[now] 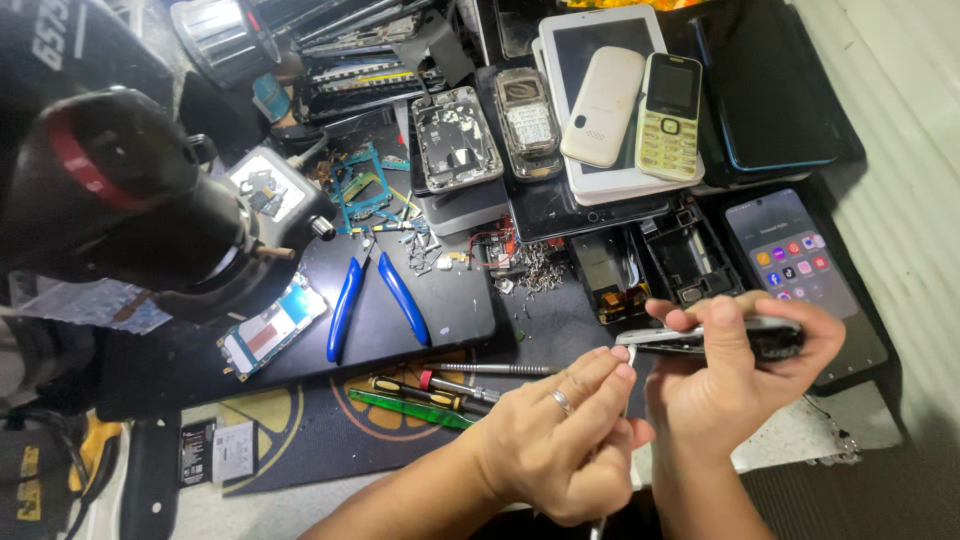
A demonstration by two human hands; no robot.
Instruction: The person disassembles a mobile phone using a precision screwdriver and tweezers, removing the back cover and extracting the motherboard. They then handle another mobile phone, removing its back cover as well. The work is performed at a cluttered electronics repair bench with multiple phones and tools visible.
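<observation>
My right hand [735, 375] grips a dark phone [770, 338] held edge-on, its metal rim toward me. My left hand [560, 435], a ring on one finger, pinches a thin metal tool [628, 358] whose tip touches the phone's left end; its lower end shows under the hand. Both hands hover over the near right part of a crowded dark work mat [450, 310].
Blue-handled pliers [375, 300], screwdrivers [450, 385], green tweezers [405, 408] and a bare circuit board [272, 335] lie left of the hands. A lit smartphone [795, 255], opened phone shells, keypad phones [670, 115] and a white tablet [600, 60] crowd the back. A microscope [130, 190] looms at left.
</observation>
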